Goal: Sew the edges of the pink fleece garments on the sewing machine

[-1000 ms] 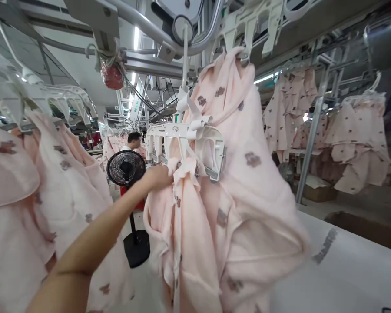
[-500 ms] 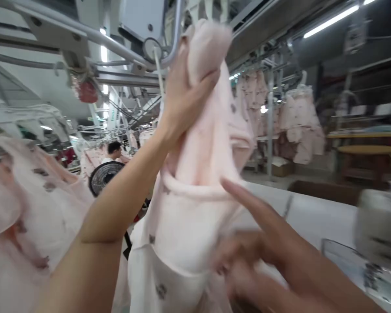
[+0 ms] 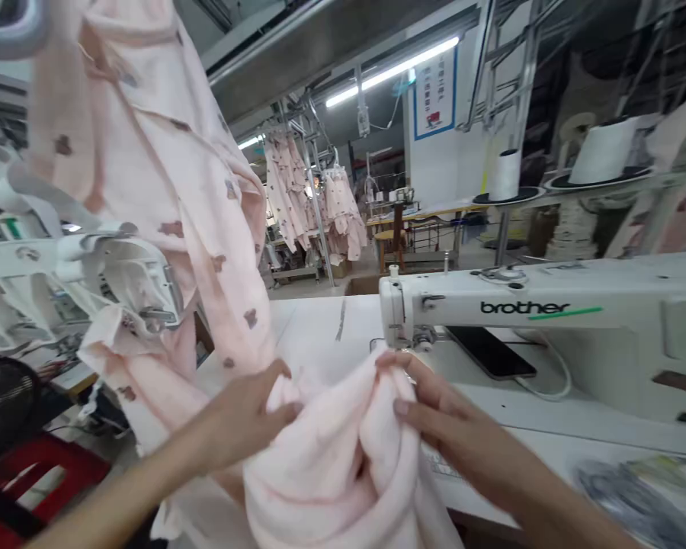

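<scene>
At the front edge of the tabletop [image 3: 314, 328], just left of the sewing machine [image 3: 549, 313]: both hands are on one pink garment [image 3: 331, 465].

Left hand [image 3: 245, 415]: fingers curled over a fold, thumb sunk in the cloth; grasping. Right hand [image 3: 434, 415]: fingers closed on the opposite fold, fingertips just below the machine's needle end; grasping. The cloth is gathered into a thick roll between the two hands and sags off the tabletop edge toward the wearer.

The upper length of the garment rises up and left, out of frame at the top. It passes beside a white clip hanger [image 3: 120, 267] whose clamp bites a cloth edge; cannot tell whether that edge is the same piece. Judgement: the two-sided grip keeps the soft bulk together, and the raised length takes much of the weight off the hands.

A phone [image 3: 490, 352] lies flat, screen dark, on the machine bed behind the needle end, apart from the cloth.

Containers: two dish-shaped stands, one carrying a narrow thread cone [image 3: 504, 174], the other a wider cone [image 3: 606, 149], both upright. A red crate-like item [image 3: 40, 473] sits on the floor at lower left, contents not legible. A black fan [image 3: 0, 396] is beside it. Hanging garments [image 3: 314, 198] fill the background racks.
</scene>
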Tool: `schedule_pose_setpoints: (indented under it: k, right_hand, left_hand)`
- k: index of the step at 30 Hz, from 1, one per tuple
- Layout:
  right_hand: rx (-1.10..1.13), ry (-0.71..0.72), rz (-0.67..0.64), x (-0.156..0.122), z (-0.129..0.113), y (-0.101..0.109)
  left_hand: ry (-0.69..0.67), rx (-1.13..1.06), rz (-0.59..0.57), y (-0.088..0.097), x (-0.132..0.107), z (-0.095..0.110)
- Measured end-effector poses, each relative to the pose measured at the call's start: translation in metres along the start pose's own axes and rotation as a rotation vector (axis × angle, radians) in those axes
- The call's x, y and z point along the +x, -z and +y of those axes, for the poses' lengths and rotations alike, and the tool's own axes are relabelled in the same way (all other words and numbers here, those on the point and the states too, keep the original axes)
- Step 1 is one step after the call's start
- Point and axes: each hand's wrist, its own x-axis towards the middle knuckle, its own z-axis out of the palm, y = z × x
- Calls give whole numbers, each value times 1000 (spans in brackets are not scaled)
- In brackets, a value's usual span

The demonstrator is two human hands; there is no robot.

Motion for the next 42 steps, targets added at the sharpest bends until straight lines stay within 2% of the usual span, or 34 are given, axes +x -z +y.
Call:
schedule_pose_setpoints:
  k: [1,2,3,4,6,7,8,10,12,13,14,17,19,21,25,27,29,31,33,35,39,42]
  right_hand:
    - [136,-107,9,-5,19,3]
    - [213,-175,37,-9,36,5]
    - [227,-214,83,-11,48,6]
    - [170,-209,145,-12,56,8]
    - [-60,-127,265,-12,60,9]
    - [-176,-80,305,-12,58,10]
    - [-267,-39,320,-12,54,10]
    - [-373,19,309,-12,47,10]
    - [-447,34,323,-14,47,12]
    - [-484,22,341,-15,51,14]
    - [-516,-9,352,-17,57,15]
    - [-566,-167,294,-22,80,16]
    - [-536,-218,236,-25,90,12]
    - [-474,-210,215,-25,91,5]
    - [-347,-170,251,-24,75,-1]
    - [-272,-164,278,-25,68,2]
    - [-255,-179,226,-27,63,9]
    - [-395,-135,211,-27,58,19]
    - [-615,4,259,-24,52,26]
    - [-744,113,262,-18,46,29]
    - [-821,40,195,-8,36,26]
    - [-897,-33,181,-7,29,27]
  left_hand:
    - [42,96,-56,-23,3,-17]
    - [42,189,4,-39,7,-31]
    - [26,329,102,-50,14,-40]
    - [-1,432,258,-56,21,-43]
    - [-110,496,518,-60,35,-35]
    - [-176,435,549,-61,41,-24]
    - [-245,322,490,-65,46,-11]
    - [-339,25,164,-80,50,15]
    - [-301,-253,-176,-107,44,29]
    - [-246,-342,-264,-122,39,30]
    - [-184,-405,-294,-138,31,27]
    - [-110,-380,-222,-170,7,5]
    - [-111,-353,-194,-173,-4,-7]
    - [-118,-366,-156,-164,-4,-10]
    - [-151,-424,-50,-144,13,4]
    - [-174,-427,-43,-142,23,13]
    - [-222,-413,-11,-143,30,18]
    - [-295,-416,31,-146,35,20]
    - [-377,-436,42,-147,39,20]
    - [-388,-442,47,-147,42,20]
    - [-274,-408,43,-148,44,21]
    - [-332,-374,-17,-149,44,21]
